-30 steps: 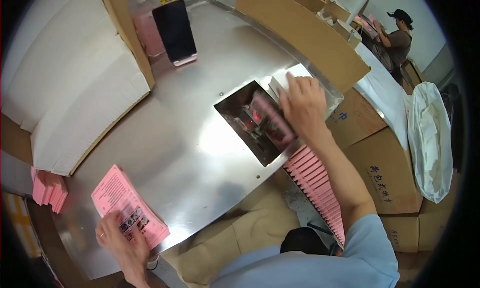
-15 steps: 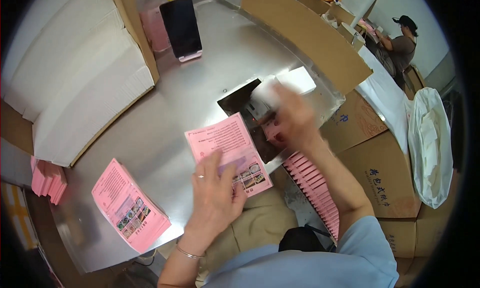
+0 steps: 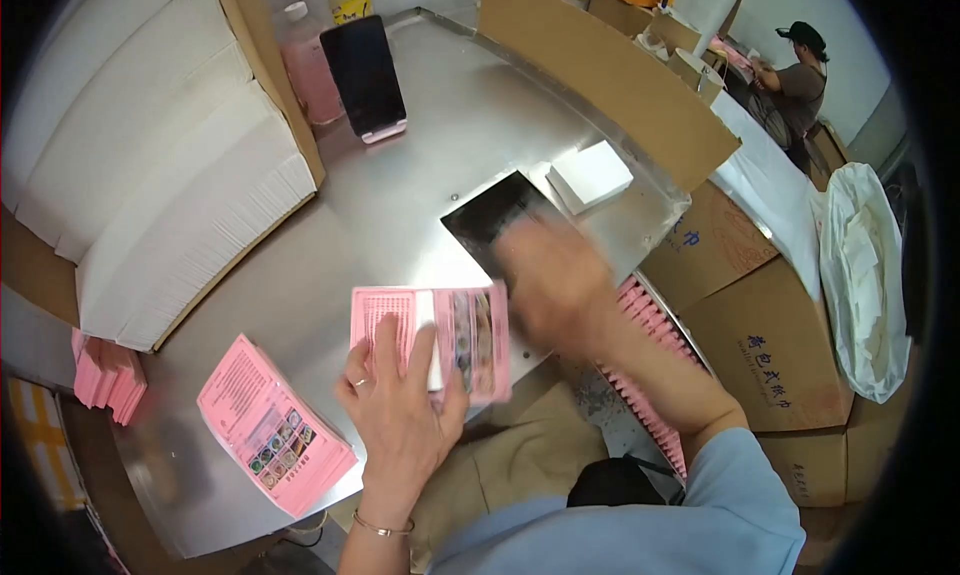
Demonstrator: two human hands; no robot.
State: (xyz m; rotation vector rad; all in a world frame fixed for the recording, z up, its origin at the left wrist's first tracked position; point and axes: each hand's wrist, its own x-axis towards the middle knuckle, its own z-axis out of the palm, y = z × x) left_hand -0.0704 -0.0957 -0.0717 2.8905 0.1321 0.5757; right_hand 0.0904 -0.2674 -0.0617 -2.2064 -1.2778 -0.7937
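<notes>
My left hand (image 3: 405, 405) lies on a pink printed paper sheet (image 3: 480, 340), fingers spread over it. A narrow white strip (image 3: 426, 337), possibly tissue, shows across the sheet's middle. My right hand (image 3: 560, 285) is smeared by motion over the near side of a dark rectangular opening (image 3: 505, 210) in the metal table; whether it holds anything cannot be made out. Beside the opening's far right corner sits a white block (image 3: 592, 178), like stacked tissues. A stack of pink printed sheets (image 3: 275, 425) rests left of my left hand.
The metal table (image 3: 400, 215) carries a phone on a stand (image 3: 365, 80) and a bottle (image 3: 308, 70). An open carton (image 3: 190, 195) of white material stands left. Right are pink packets in a row (image 3: 645, 375), cardboard boxes (image 3: 765, 350) and a plastic bag (image 3: 860, 275). Another person (image 3: 800, 85) sits far right.
My right hand has come back from the white block toward me. The pink sheet has turned and shifted slightly left under my left hand, and a white strip now shows on it.
</notes>
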